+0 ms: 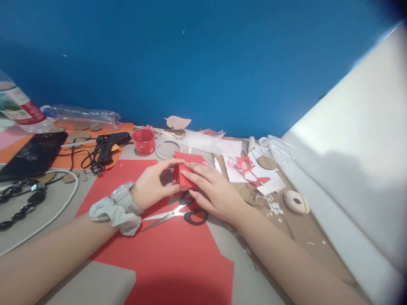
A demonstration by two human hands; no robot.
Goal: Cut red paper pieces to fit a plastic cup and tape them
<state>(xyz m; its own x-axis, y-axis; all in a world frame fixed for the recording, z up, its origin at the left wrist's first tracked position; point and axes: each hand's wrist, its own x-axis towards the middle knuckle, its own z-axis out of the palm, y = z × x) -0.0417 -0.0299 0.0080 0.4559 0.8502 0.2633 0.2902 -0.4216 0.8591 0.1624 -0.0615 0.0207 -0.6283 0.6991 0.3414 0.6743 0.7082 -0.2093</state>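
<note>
My left hand point(154, 182) curves its thumb and fingers around a small red plastic piece point(176, 174), which looks like a cut bottle section and is mostly covered. A strip of red paper point(187, 177) lies against that piece. Over the paper, my right hand point(213, 186) presses with its fingers wrapped across it. Just below both hands, black-handled scissors point(173, 214) rest with their blades apart on a large red paper sheet point(171, 254). Another cut red plastic ring point(144, 142) stands behind my left hand, beside a tape roll point(168, 149).
At left are a glue gun point(110, 148), a dark phone point(34, 152), a black bead string point(27, 207), a white cable point(71, 199) and plastic bottles point(85, 115). Red paper scraps point(246, 167) and a white oval gadget point(296, 202) lie at right. A blue wall point(203, 63) rises behind.
</note>
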